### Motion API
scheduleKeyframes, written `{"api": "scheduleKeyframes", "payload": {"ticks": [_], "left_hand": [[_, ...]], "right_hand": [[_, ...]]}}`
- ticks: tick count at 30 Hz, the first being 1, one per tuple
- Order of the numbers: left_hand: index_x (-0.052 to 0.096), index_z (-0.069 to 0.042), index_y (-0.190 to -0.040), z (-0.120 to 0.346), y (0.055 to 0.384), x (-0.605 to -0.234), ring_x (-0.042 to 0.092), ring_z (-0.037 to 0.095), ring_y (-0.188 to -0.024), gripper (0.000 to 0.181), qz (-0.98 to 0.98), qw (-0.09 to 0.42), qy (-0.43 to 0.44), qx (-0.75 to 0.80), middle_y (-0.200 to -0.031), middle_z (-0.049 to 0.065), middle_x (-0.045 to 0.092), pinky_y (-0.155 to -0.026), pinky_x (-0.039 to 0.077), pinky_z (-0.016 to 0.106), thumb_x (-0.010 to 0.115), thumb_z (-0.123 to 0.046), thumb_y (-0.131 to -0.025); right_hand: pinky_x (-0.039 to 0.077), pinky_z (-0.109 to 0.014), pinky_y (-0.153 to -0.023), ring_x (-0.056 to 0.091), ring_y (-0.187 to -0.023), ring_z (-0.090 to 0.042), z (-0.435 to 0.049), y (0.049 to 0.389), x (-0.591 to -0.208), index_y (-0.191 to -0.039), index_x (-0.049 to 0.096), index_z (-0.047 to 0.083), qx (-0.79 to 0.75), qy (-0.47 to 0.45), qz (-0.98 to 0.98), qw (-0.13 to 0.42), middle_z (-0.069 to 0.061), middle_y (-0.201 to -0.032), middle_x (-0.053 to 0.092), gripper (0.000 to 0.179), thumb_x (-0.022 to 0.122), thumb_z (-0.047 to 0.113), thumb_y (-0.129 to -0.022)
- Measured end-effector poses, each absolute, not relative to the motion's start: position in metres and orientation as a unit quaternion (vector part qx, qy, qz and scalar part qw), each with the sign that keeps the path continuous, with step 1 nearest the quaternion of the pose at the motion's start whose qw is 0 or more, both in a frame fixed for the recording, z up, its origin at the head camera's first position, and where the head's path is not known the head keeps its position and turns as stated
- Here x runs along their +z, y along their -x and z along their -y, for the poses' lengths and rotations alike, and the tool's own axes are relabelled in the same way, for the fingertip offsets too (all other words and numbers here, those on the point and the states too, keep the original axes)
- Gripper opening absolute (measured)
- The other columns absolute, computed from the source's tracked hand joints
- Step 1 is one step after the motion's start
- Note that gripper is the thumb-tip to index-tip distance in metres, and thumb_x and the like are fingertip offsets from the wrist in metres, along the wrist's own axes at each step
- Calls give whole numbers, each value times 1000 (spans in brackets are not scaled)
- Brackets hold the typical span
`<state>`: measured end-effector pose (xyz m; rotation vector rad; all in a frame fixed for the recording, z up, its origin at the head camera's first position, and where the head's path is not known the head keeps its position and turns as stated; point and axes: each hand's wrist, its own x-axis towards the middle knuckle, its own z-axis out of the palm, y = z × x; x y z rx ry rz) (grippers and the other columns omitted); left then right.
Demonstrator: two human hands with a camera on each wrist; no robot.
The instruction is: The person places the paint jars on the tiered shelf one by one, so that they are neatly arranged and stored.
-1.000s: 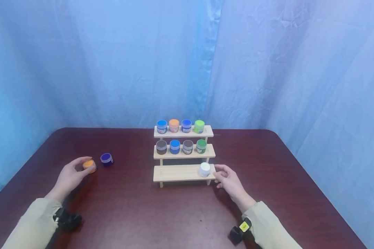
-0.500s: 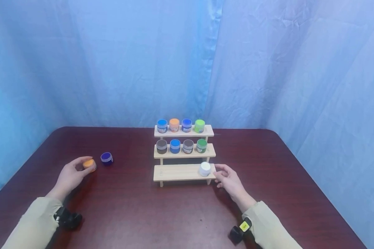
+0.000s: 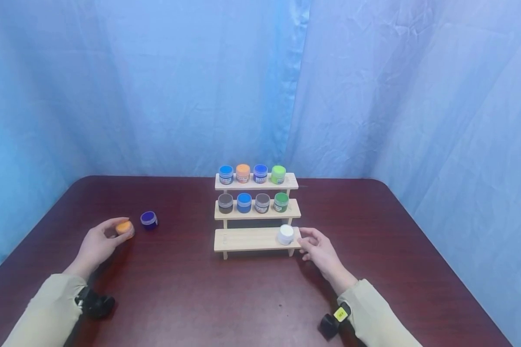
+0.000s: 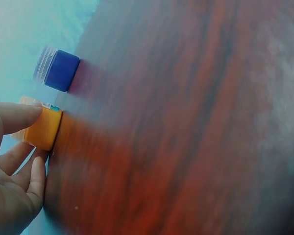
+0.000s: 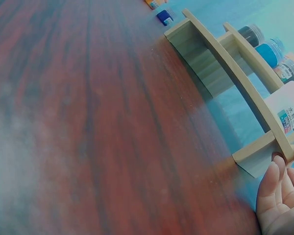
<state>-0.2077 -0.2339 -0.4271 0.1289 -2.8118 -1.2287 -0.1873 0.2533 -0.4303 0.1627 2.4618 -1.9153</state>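
Note:
Far left on the table, my left hand [image 3: 96, 246] grips an orange-yellow paint jar [image 3: 125, 229] between thumb and fingers. In the left wrist view that jar [image 4: 43, 126] stands on the tabletop. A dark blue paint jar [image 3: 149, 220] is just beyond it, untouched. Mid-table is a three-tier wooden display rack [image 3: 247, 239]. My right hand [image 3: 323, 255] pinches the right end of its lowest board, fingers below the edge in the right wrist view. Close to those fingers, a white paint jar [image 3: 285, 234] sits on that board.
The middle tier carries two dark jars, a blue jar [image 3: 244, 203] and a green jar [image 3: 281, 202]. On the top tier are two blue jars, an orange jar [image 3: 243, 173] and a light green jar [image 3: 278, 174]. Blue curtains [image 3: 191, 86] hang behind the dark red table [image 3: 226, 299].

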Motion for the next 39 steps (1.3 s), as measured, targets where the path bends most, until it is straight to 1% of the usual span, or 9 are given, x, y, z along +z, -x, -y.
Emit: {"api": "scheduleKeyframes", "payload": {"ticks": [15,17,19,22,27,30,35,37,39], "left_hand": [[47,0,-133,236,207,-428,48,43,-115,62,913,52,-41,-402,-132,29,47,-93,43,54,61,-40,-87],[47,-1,-133,236,206,-426,49,41,-114,62,913,60,-44,-401,-131,29,48,-89,47,48,61,-41,-87],[48,-1,-133,236,205,-425,49,40,-113,62,912,69,-50,-402,-131,28,49,-83,50,33,60,-42,-88],[48,-2,-133,236,203,-422,51,38,-110,61,906,84,-61,-410,-130,27,50,-68,45,13,59,-43,-88],[50,-3,-132,236,202,-418,52,33,-107,60,898,106,-70,-421,-129,26,52,-62,41,5,58,-43,-88],[51,-4,-131,235,201,-414,53,22,-100,61,898,115,-68,-419,-129,24,52,-61,42,5,58,-45,-87],[53,-6,-129,233,199,-409,44,-10,-84,60,898,122,-52,-419,-126,22,54,-62,43,7,59,-47,-86],[54,-6,-128,232,198,-408,41,-14,-82,58,900,126,-45,-414,-125,21,55,-63,43,7,59,-47,-86],[55,-5,-127,230,197,-407,46,-7,-85,57,902,132,-38,-409,-124,22,56,-62,42,8,60,-45,-86]], "right_hand": [[48,-21,-54,52,-68,-11,-254,188,-431,-128,47,0,-618,-52,-785,11,3,-78,60,39,53,4,-91],[48,-21,-54,53,-68,-11,-253,187,-431,-128,47,0,-616,-51,-786,10,3,-78,60,39,53,4,-91],[48,-21,-54,53,-68,-11,-253,187,-431,-128,47,0,-614,-51,-788,10,3,-78,60,38,53,4,-90],[48,-21,-54,53,-68,-11,-253,187,-430,-128,47,0,-611,-50,-790,9,2,-78,60,38,53,5,-90],[48,-21,-54,53,-68,-11,-253,188,-430,-128,47,0,-614,-51,-788,9,3,-78,60,39,53,5,-90],[48,-21,-54,52,-67,-11,-253,188,-430,-128,47,0,-615,-51,-787,10,3,-78,60,39,53,4,-90],[48,-20,-53,52,-67,-11,-253,188,-430,-128,47,0,-615,-49,-787,8,3,-78,61,39,53,4,-90],[48,-20,-53,52,-67,-11,-253,188,-430,-128,48,-1,-615,-49,-787,8,3,-78,61,38,54,4,-90],[48,-20,-53,52,-67,-11,-253,188,-430,-128,48,0,-615,-50,-787,8,3,-78,61,38,54,4,-90]]}}
